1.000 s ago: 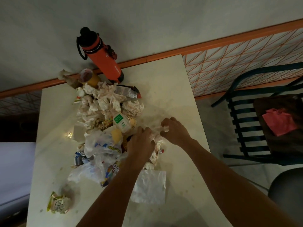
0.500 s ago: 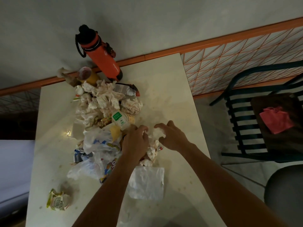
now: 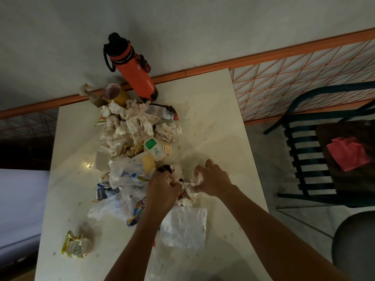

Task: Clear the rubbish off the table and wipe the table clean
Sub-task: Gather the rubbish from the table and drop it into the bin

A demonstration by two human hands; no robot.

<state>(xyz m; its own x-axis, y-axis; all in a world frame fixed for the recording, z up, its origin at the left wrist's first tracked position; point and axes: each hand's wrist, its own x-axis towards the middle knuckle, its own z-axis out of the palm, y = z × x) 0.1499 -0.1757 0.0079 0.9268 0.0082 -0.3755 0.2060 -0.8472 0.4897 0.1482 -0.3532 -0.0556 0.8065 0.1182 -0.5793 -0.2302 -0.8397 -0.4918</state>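
A heap of rubbish runs down the middle of the pale table [image 3: 219,118]: crumpled tissues [image 3: 134,124], a small white bottle with a green label [image 3: 155,149], plastic bags [image 3: 125,175], a flat white wrapper [image 3: 183,228] and a crushed packet [image 3: 76,245]. My left hand [image 3: 162,191] grips crumpled tissue at the heap's near right side. My right hand [image 3: 213,180] pinches a wad of white tissue [image 3: 197,178] beside it. The two hands almost touch.
An orange flask [image 3: 135,68] stands at the table's far edge by the wall, next to a yellow cup [image 3: 116,95]. A dark slatted chair [image 3: 316,151] with a pink cloth [image 3: 348,156] on it is to the right. A round grey stool [image 3: 354,246] is at lower right.
Both hands have drawn closer together over the tissues at the heap's right side; my right hand has gathered a wad of tissue and shifted slightly left and nearer.
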